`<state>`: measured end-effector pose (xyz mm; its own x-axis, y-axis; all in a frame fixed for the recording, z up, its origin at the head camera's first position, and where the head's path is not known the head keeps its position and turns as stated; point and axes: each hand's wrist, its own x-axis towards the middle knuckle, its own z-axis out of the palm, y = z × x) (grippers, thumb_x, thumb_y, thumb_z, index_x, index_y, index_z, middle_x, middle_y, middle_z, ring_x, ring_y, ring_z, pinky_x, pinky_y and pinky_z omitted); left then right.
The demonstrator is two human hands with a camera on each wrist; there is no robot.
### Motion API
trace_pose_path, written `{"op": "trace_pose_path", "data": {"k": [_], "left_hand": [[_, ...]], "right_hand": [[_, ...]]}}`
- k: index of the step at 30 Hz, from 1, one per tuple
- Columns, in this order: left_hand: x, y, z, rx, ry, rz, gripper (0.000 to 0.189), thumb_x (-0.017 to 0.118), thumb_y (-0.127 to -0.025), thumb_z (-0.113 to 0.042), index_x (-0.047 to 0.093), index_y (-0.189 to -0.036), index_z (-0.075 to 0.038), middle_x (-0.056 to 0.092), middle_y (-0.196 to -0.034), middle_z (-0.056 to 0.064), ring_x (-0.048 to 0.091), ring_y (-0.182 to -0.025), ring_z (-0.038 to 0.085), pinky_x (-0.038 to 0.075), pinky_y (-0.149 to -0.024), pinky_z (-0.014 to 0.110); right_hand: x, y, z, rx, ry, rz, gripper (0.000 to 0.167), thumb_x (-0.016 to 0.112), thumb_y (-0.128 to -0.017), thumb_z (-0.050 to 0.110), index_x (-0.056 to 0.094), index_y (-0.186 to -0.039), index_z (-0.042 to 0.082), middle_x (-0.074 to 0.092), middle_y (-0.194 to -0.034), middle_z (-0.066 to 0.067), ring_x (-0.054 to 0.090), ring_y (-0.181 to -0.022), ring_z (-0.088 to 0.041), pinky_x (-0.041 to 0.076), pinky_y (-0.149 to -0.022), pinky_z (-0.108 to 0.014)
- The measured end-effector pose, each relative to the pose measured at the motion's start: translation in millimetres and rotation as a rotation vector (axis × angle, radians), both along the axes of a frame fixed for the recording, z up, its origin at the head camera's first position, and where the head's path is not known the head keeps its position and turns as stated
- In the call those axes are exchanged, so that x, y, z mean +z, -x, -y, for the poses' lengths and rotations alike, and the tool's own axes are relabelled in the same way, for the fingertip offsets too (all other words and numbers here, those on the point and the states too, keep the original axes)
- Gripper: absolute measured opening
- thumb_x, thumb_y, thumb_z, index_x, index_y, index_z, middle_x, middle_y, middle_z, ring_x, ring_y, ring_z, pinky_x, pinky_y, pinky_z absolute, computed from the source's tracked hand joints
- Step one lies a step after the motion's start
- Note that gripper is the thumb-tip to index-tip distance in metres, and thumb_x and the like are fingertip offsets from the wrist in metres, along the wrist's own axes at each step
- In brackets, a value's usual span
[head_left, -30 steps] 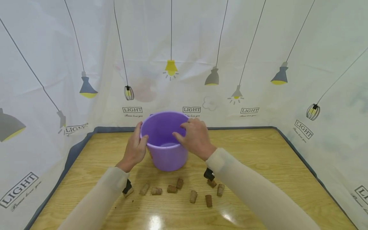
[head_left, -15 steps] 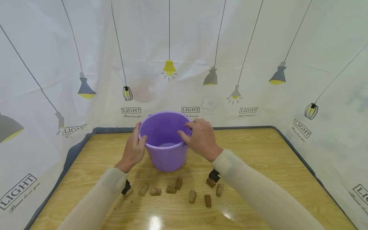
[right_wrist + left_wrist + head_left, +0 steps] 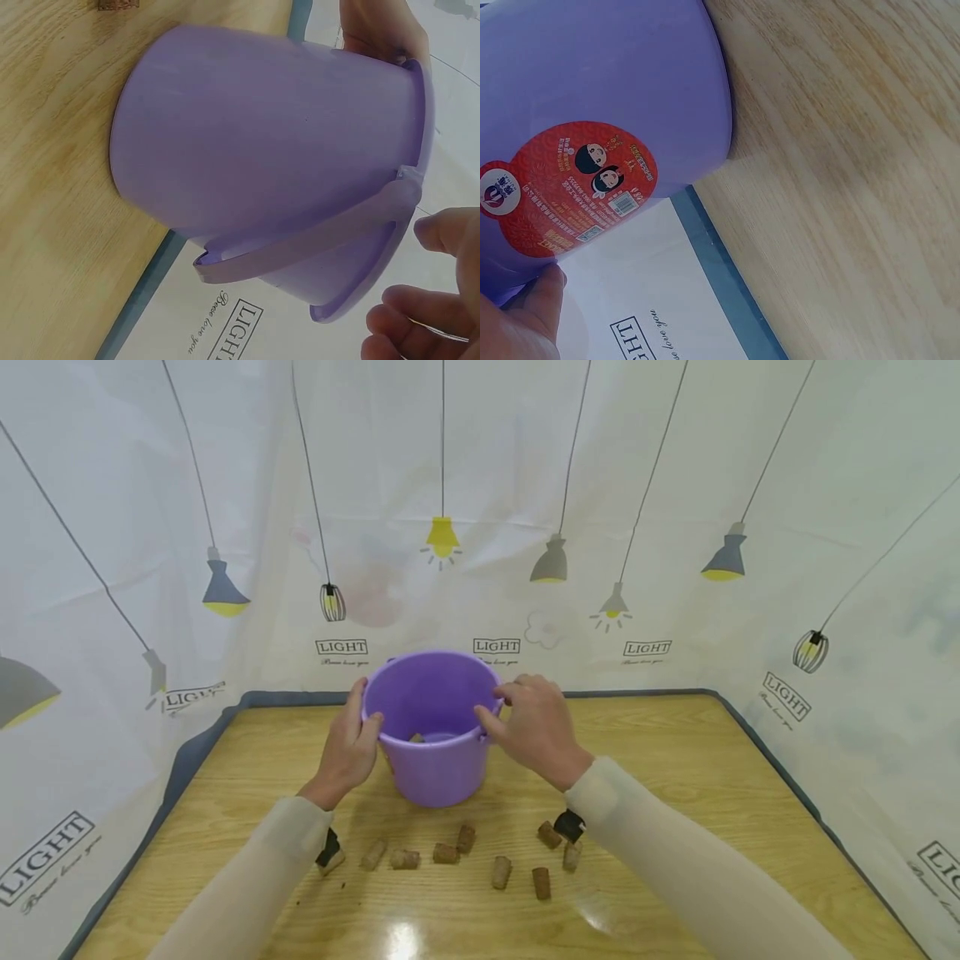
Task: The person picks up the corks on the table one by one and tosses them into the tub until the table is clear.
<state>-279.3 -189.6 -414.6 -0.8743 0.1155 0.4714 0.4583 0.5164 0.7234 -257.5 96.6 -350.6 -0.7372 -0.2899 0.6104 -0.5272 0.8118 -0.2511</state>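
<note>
A purple bucket (image 3: 438,768) stands upright on the wooden table. My left hand (image 3: 347,747) grips its left rim, thumb on the near inside edge; in the left wrist view a finger (image 3: 544,304) lies against the outer wall beside a red sticker (image 3: 585,187). At the right rim is my right hand (image 3: 536,727), and the right wrist view shows its thumb and fingers (image 3: 424,319) apart with nothing between them. A small tan piece, apparently a cork (image 3: 417,738), shows inside the bucket. Along the bucket's right side hangs its handle (image 3: 300,251).
Several corks lie scattered nearer me, among them a pale cork (image 3: 373,855), a brown cork (image 3: 542,883) and another cork (image 3: 550,835) by the right wrist camera (image 3: 570,825). A white lamp-printed curtain (image 3: 480,585) surrounds the wooden table (image 3: 660,760) at back and sides.
My right hand has drawn rightward from over the bucket's mouth to its rim. The tan piece has come into view inside. My left hand keeps its grip on the rim.
</note>
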Motion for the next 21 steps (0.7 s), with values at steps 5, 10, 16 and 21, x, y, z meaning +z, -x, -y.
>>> {"op": "trace_pose_path", "data": {"k": [5, 10, 16, 21], "left_hand": [[0.3, -0.2, 0.0, 0.005, 0.002, -0.005, 0.064, 0.040, -0.103, -0.015, 0.019, -0.161, 0.002, 0.037, -0.158, 0.028, 0.042, -0.142, 0.042, 0.036, -0.117, 0.056], [0.3, -0.2, -0.3, 0.005, 0.005, 0.000, 0.064, 0.040, -0.103, -0.016, 0.019, -0.162, 0.001, 0.038, -0.158, 0.027, 0.042, -0.142, 0.041, 0.036, -0.117, 0.056], [0.4, -0.4, 0.0, 0.003, 0.007, 0.009, 0.064, 0.040, -0.104, -0.016, 0.018, -0.162, 0.001, 0.035, -0.159, 0.027, 0.041, -0.143, 0.041, 0.035, -0.118, 0.056], [0.7, -0.8, 0.1, 0.001, 0.004, 0.017, 0.065, 0.039, -0.104, -0.016, 0.016, -0.162, 0.000, 0.034, -0.160, 0.027, 0.040, -0.144, 0.042, 0.035, -0.118, 0.056]], "right_hand": [[-2.4, -3.0, -2.4, -0.005, 0.016, -0.013, 0.031, 0.078, -0.089, 0.035, 0.080, -0.095, 0.004, 0.072, -0.083, -0.006, 0.062, -0.076, -0.022, 0.052, -0.069, -0.036], [-6.3, -5.6, -6.5, -0.008, 0.030, -0.031, 0.033, 0.078, -0.089, 0.036, 0.081, -0.094, 0.004, 0.075, -0.084, -0.007, 0.065, -0.077, -0.023, 0.053, -0.069, -0.038], [-11.1, -8.6, -12.1, -0.016, 0.034, -0.003, 0.032, 0.076, -0.090, 0.037, 0.081, -0.096, 0.005, 0.075, -0.085, -0.007, 0.065, -0.077, -0.022, 0.053, -0.068, -0.036], [-11.1, -13.8, -15.1, -0.004, 0.038, 0.043, 0.034, 0.073, -0.093, 0.037, 0.080, -0.098, 0.004, 0.076, -0.089, -0.009, 0.067, -0.078, -0.021, 0.056, -0.065, -0.035]]}}
